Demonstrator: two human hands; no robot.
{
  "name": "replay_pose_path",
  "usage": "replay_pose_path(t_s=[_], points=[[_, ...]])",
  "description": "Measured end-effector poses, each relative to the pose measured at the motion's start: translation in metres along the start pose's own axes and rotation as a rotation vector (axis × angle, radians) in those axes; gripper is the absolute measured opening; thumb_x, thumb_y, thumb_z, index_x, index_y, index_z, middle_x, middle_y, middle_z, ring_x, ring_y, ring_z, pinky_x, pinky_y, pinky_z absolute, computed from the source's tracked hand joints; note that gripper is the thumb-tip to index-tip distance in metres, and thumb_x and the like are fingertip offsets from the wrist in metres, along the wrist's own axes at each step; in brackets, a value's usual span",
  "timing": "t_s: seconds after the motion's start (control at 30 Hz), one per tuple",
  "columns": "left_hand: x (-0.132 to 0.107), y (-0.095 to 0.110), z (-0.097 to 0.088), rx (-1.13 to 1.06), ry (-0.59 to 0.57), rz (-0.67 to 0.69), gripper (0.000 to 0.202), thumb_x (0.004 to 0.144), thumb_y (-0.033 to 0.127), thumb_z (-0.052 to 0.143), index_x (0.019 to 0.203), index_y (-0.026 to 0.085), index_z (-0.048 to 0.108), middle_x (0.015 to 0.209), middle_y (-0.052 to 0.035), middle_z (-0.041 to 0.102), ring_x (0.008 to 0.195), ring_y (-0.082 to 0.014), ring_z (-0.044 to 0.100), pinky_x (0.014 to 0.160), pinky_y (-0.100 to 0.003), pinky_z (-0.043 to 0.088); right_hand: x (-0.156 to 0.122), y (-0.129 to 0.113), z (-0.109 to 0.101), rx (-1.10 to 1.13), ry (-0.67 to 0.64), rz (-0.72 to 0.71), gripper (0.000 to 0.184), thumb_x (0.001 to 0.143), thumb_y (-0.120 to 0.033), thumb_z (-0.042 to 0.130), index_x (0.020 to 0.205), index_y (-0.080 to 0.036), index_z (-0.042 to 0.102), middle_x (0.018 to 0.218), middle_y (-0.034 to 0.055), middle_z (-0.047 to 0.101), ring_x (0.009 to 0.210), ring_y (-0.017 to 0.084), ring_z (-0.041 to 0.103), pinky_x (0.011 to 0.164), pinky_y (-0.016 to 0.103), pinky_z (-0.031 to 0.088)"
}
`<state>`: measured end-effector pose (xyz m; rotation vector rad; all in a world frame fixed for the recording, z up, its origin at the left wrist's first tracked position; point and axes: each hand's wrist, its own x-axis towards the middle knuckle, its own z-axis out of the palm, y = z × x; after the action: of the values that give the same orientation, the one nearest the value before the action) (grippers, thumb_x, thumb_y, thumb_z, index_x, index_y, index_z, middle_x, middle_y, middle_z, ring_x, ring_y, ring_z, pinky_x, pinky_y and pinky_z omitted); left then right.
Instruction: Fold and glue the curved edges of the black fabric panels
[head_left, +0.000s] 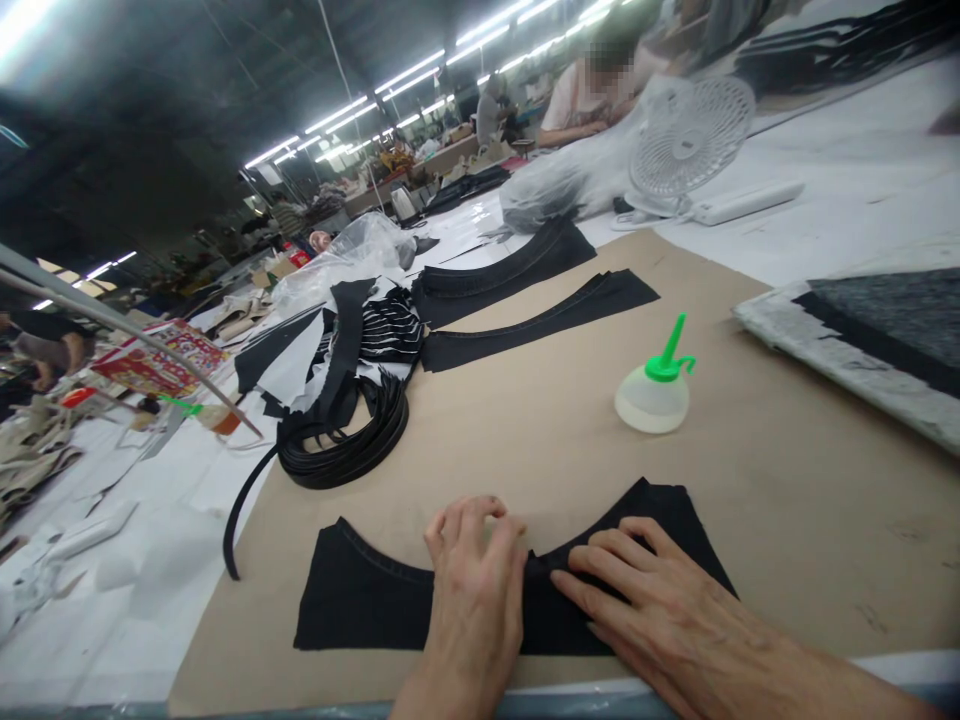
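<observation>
A black fabric piece (367,600) with a concave, folded-looking top edge lies on brown paper at the near side of the table. My left hand (480,570) is at the middle of that curved edge, its fingers bent and closed over the fabric; the fingertips are partly hidden. Flat on the right half of the same piece rests my right hand (645,590), with fingers outstretched and a little apart. Just beyond it stands a squat squeeze bottle (652,405) with a green nozzle and pale contents, touched by neither hand.
Two more curved black pieces (540,310) lie farther back, beside a coil of black strip (352,440) and striped cloth (391,325). A white fan (690,140) stands at the back. A pale board (847,365) bearing dark material is at right. People work beyond.
</observation>
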<state>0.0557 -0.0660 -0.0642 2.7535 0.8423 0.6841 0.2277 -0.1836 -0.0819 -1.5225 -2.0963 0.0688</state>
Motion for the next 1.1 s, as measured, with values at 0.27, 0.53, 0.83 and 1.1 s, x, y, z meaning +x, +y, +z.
replay_pose_path(t_s=[0.27,0.53,0.83,1.1], points=[[-0.002,0.005,0.004,0.021,-0.051,0.240,0.016,0.090,0.008,0.051,0.090,0.021,0.060,0.106,-0.0028,0.062,0.107,-0.0181,0.054,0.105,-0.042,0.021,-0.001,0.000,0.001,-0.001,0.005,0.008,0.023,0.090,-0.013,0.049,0.106,-0.021,0.061,0.099,0.0025,0.065,0.089,0.020,0.055,0.083,0.037,0.034],[-0.001,0.008,0.008,0.066,-0.046,0.217,0.019,0.090,0.007,0.049,0.085,0.022,0.060,0.099,0.0010,0.064,0.101,-0.0150,0.056,0.108,-0.041,0.018,-0.001,0.001,0.002,-0.010,0.004,0.004,0.021,0.087,-0.013,0.053,0.105,-0.020,0.061,0.097,0.0011,0.064,0.088,0.017,0.055,0.084,0.037,0.034],[0.002,0.009,0.013,0.244,0.018,0.399,0.021,0.095,0.011,0.044,0.086,0.017,0.062,0.093,-0.0013,0.063,0.100,-0.0155,0.056,0.116,-0.044,0.010,-0.002,0.000,0.005,0.032,0.023,0.021,0.019,0.090,-0.013,0.050,0.103,-0.021,0.061,0.098,0.0028,0.065,0.089,0.020,0.055,0.087,0.039,0.034],[0.007,0.003,0.012,0.150,-0.013,0.228,0.017,0.091,0.008,0.049,0.089,0.019,0.061,0.100,-0.0011,0.065,0.101,-0.0160,0.057,0.114,-0.045,0.011,-0.002,0.001,0.002,0.034,0.021,0.016,0.023,0.088,-0.011,0.054,0.107,-0.021,0.060,0.097,0.0000,0.064,0.090,0.018,0.054,0.087,0.037,0.033]])
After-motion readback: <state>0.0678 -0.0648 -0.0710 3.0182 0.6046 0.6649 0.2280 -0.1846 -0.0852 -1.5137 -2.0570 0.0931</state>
